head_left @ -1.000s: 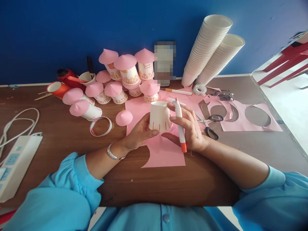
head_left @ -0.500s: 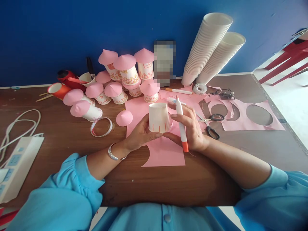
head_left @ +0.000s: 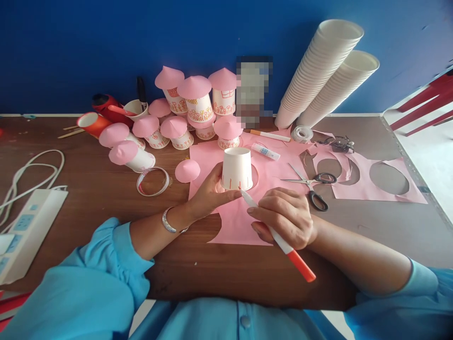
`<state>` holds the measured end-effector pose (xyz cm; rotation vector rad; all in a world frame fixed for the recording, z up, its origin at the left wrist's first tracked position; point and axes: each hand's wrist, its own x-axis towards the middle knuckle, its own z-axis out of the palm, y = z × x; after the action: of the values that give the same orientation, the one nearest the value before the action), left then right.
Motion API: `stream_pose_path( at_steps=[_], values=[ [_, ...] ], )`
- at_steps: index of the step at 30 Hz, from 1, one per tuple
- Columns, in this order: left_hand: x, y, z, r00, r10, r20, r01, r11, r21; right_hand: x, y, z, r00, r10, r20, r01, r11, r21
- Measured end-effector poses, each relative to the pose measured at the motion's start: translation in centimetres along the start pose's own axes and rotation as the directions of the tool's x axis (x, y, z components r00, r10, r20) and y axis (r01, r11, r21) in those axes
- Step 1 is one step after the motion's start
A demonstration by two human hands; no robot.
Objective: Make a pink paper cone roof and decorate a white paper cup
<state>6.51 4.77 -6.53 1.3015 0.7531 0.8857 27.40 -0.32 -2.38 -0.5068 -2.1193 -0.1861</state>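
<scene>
A white paper cup [head_left: 236,166], upside down with its wide rim low, is gripped by my left hand [head_left: 208,191]. Short red strokes run up from the rim on the side facing me. My right hand [head_left: 288,215] is closed around a white marker [head_left: 281,241] with a red end. Its tip touches or nearly touches the cup near the rim, beside the strokes. Pink paper [head_left: 240,226] with a curved cut edge lies beneath both hands. A small pink paper cone [head_left: 187,171] rests to the left of the cup.
Behind stand several decorated cups with pink cone roofs [head_left: 194,87]. Two tall cup stacks [head_left: 320,71] lean against the wall at right. Open scissors [head_left: 311,182], a glue stick [head_left: 266,151] and a tape roll [head_left: 302,134] lie nearby. A power strip [head_left: 35,226] sits at far left.
My right hand has moved down and right and swung the marker so its tip points at the cup's lower edge. The cup has turned slightly in my left hand.
</scene>
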Motion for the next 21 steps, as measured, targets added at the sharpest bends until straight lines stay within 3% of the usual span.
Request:
stream_pose_path(
  at_steps=[10, 21],
  values=[
    [0.02, 0.48, 0.21, 0.999, -0.034, 0.000, 0.034, 0.999, 0.007, -0.26, 0.10, -0.02, 0.999, 0.039, 0.005, -0.039, 0.997, -0.072],
    [0.17, 0.17, 0.23, 1.000, 0.013, -0.005, -0.013, 0.999, -0.047, -0.29, 0.09, 0.16, 1.000, 0.015, -0.011, -0.015, 0.999, -0.033]
  ],
)
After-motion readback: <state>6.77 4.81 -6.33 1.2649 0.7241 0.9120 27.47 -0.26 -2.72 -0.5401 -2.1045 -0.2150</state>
